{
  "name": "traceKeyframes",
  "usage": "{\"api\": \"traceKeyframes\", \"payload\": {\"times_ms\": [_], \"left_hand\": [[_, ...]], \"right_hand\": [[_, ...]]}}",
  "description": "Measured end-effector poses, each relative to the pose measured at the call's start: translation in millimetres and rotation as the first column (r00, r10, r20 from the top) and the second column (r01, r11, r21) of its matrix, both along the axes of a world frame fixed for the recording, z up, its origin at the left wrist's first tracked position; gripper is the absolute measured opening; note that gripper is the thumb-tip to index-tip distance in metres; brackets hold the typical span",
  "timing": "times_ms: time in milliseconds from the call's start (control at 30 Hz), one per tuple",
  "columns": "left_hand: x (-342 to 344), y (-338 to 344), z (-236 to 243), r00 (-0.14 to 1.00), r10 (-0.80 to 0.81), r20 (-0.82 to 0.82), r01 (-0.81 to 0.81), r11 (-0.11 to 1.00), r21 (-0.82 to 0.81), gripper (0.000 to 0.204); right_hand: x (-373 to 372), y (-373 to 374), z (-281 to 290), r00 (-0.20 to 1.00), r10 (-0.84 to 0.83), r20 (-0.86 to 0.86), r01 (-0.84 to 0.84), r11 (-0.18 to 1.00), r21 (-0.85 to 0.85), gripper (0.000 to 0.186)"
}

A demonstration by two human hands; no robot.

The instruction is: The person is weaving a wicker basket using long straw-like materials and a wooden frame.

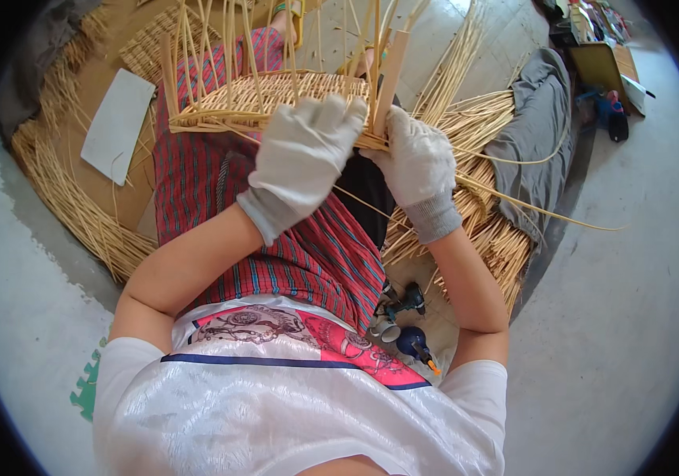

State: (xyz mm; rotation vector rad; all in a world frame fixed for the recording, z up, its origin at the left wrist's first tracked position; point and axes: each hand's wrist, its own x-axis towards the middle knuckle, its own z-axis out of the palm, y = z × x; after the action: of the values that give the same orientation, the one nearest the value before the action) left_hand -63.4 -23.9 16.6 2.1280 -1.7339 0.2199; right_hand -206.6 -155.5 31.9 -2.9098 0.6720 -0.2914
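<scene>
Half-made basket [276, 99] sits on my lap, long side going left to right, its sticks pointing up & away from me. My left hand [301, 155] curls over the rim w/ fingers bent. My right hand [417, 163] grips a flat stick [389, 75] standing upright.

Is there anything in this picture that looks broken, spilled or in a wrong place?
Nothing looks damaged or spilled. Both gloved hands, left hand and right hand, grip the rim of the half-woven basket on the lap. Loose straw bundles and a grey cloth lie spread on the floor. One long strand sticks out sideways.
</scene>
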Motion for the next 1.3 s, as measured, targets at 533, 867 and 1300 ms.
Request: {"api": "traceKeyframes", "payload": {"times_ms": [533,867,1300], "left_hand": [[-32,-9,-24,0.920,-0.004,-0.393,0.017,0.999,0.029,0.028],[-12,-33,-14,0.344,0.077,-0.936,0.060,0.993,0.103,0.033],[-12,-29,-9,0.363,0.031,-0.931,0.193,0.975,0.108,0.034]], "right_hand": [[-31,5,-12,0.997,0.057,0.048,-0.052,0.994,-0.097,0.033],[-26,-32,15,0.970,0.137,-0.202,-0.062,0.939,0.338,0.019],[-3,-107,-34,0.982,-0.012,-0.191,0.080,0.932,0.354,0.131]]}}
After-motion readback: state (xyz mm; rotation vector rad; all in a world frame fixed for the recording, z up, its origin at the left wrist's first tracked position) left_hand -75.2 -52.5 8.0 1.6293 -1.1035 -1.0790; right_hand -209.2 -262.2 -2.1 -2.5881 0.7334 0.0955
